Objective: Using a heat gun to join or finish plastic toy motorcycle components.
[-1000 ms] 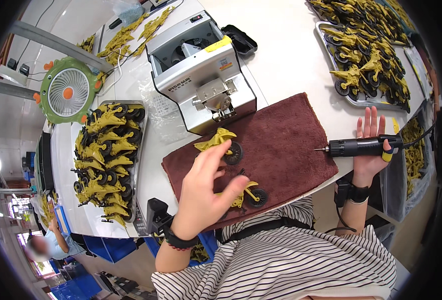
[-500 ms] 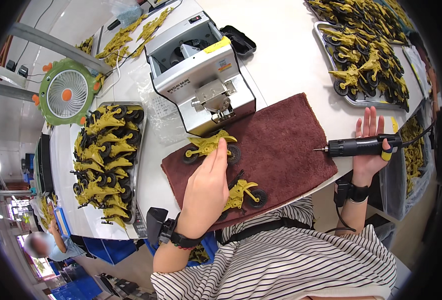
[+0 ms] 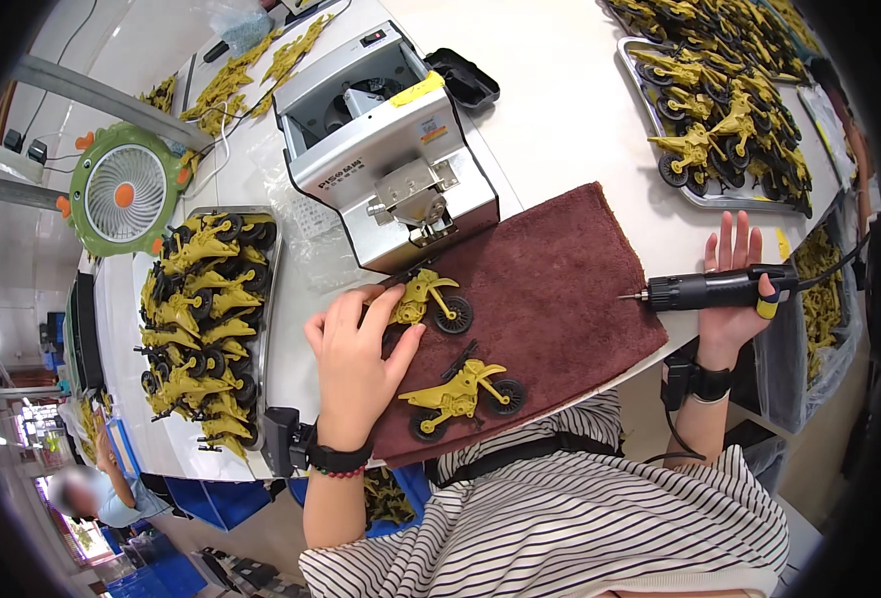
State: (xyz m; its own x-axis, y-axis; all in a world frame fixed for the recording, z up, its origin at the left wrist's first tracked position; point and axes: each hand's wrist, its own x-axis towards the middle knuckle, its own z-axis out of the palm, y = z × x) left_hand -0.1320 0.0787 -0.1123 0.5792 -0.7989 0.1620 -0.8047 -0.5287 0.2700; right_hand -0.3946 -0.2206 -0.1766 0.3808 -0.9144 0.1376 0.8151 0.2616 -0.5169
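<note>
My left hand [image 3: 354, 357] is at the rear of a yellow toy motorcycle [image 3: 419, 296], its fingers and thumb around the tail and hiding the rear wheel. The black front wheel shows on the right. A second toy motorcycle [image 3: 457, 393] lies on its side just below, apart from the hand, with both wheels and a black handlebar visible. Both rest on a maroon cloth [image 3: 570, 289]. Across the palm of my right hand [image 3: 732, 289] lies a black electric screwdriver [image 3: 705, 291], held by the thumb while several fingers stretch upward. Its bit points left over the cloth's right edge.
A silver machine [image 3: 391, 149] stands behind the cloth. Metal trays of toy motorcycles sit at left [image 3: 269, 299] and far right [image 3: 650, 130]. A green fan [image 3: 127, 189] is at the back left. Below the table's right edge is a plastic-lined bin [image 3: 799, 349]. Another person [image 3: 112, 493] is at far left.
My left hand has moved left and opened from a flat pose over the upper motorcycle to curl around its rear. The lower motorcycle is now uncovered. My right hand keeps the screwdriver in place.
</note>
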